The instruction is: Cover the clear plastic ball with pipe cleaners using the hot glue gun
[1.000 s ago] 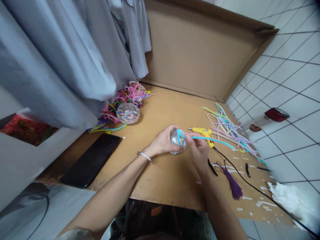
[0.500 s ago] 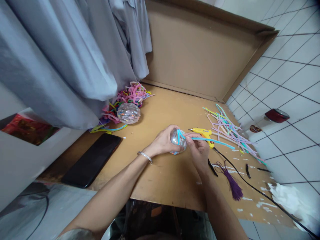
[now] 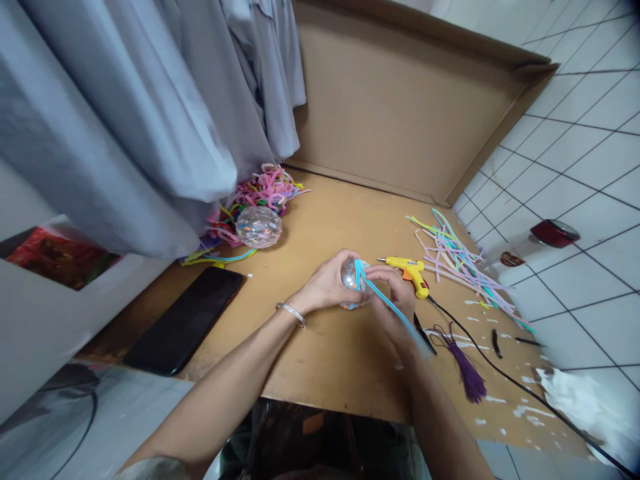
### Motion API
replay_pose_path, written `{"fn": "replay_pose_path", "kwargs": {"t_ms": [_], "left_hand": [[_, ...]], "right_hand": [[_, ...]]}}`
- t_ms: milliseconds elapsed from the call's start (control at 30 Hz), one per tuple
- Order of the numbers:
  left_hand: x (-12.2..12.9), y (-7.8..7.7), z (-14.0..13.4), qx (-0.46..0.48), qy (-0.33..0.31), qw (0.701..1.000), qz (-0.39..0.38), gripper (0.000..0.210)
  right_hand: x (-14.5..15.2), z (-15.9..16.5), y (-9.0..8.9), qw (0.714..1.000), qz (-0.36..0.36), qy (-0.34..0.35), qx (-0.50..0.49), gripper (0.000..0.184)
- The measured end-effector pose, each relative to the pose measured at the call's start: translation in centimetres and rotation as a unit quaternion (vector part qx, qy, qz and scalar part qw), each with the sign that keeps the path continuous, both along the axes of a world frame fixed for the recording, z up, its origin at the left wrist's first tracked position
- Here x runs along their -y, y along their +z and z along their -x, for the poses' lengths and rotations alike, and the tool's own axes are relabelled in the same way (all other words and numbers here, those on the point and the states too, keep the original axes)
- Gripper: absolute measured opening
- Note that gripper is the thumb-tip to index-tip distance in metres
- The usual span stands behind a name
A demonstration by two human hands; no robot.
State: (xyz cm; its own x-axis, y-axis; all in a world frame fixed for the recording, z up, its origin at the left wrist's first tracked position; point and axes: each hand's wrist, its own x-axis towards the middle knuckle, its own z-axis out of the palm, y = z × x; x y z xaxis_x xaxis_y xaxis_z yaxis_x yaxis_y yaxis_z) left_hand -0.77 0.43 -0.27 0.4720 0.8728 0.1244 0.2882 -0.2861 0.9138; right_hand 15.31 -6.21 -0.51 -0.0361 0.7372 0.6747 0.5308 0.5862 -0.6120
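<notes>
A clear faceted ball (image 3: 351, 275) with small coloured bits is gripped in my left hand (image 3: 327, 285), thumb and fingers closed around its left side. Bright blue pipe cleaner (image 3: 389, 302) runs in a narrow V over the top of the ball. Its long free tail slants down to the right, across my right hand (image 3: 395, 308), and blurs at the end. The fingers of that hand curl against the ball's right side; the thumb is partly hidden. Just beyond lies a yellow hot glue gun (image 3: 411, 270), its nozzle pointing left.
A second clear ball (image 3: 259, 227) sits by a heap of coloured pipe cleaners (image 3: 270, 190). More pipe cleaners (image 3: 450, 257) lie at right. A purple cord bundle (image 3: 465, 367), a black cable (image 3: 500, 369), white tissue (image 3: 575, 403) and a black phone (image 3: 185, 320) lie around. Cardboard (image 3: 390, 100) stands behind.
The tail of the blue pipe cleaner has swung from pointing right to slanting down across my right hand. My right fingers have shifted closer against the ball. My left hand stays in place.
</notes>
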Motion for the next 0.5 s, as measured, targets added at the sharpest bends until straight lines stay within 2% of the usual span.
{"fn": "replay_pose_path", "kwargs": {"t_ms": [67, 133, 233, 333, 400, 500], "left_hand": [[0.0, 0.0, 0.0, 0.002, -0.002, 1.0, -0.003, 0.069], [0.1, -0.2, 0.0, 0.006, -0.01, 1.0, -0.023, 0.067], [0.1, -0.8, -0.1, 0.009, -0.037, 0.989, -0.141, 0.067], [0.0, -1.7, -0.2, -0.013, -0.095, 0.951, -0.293, 0.067], [-0.1, -2.2, -0.2, -0.026, -0.117, 0.931, -0.344, 0.063], [-0.3, -2.7, -0.2, -0.024, -0.128, 0.915, -0.381, 0.062]], "right_hand": [[0.0, -0.2, 0.1, 1.0, 0.003, 0.006, 0.021, 0.015], [-0.2, -0.4, 0.1, 1.0, 0.001, -0.02, 0.016, 0.015], [-0.5, -0.8, 0.0, 0.996, -0.001, -0.074, -0.047, 0.012], [-0.9, -1.0, -0.2, 0.987, 0.028, -0.105, -0.118, 0.018], [-1.2, -1.1, -0.3, 0.982, 0.048, -0.116, -0.142, 0.023], [-1.4, -1.2, -0.4, 0.982, 0.068, -0.107, -0.143, 0.029]]}}
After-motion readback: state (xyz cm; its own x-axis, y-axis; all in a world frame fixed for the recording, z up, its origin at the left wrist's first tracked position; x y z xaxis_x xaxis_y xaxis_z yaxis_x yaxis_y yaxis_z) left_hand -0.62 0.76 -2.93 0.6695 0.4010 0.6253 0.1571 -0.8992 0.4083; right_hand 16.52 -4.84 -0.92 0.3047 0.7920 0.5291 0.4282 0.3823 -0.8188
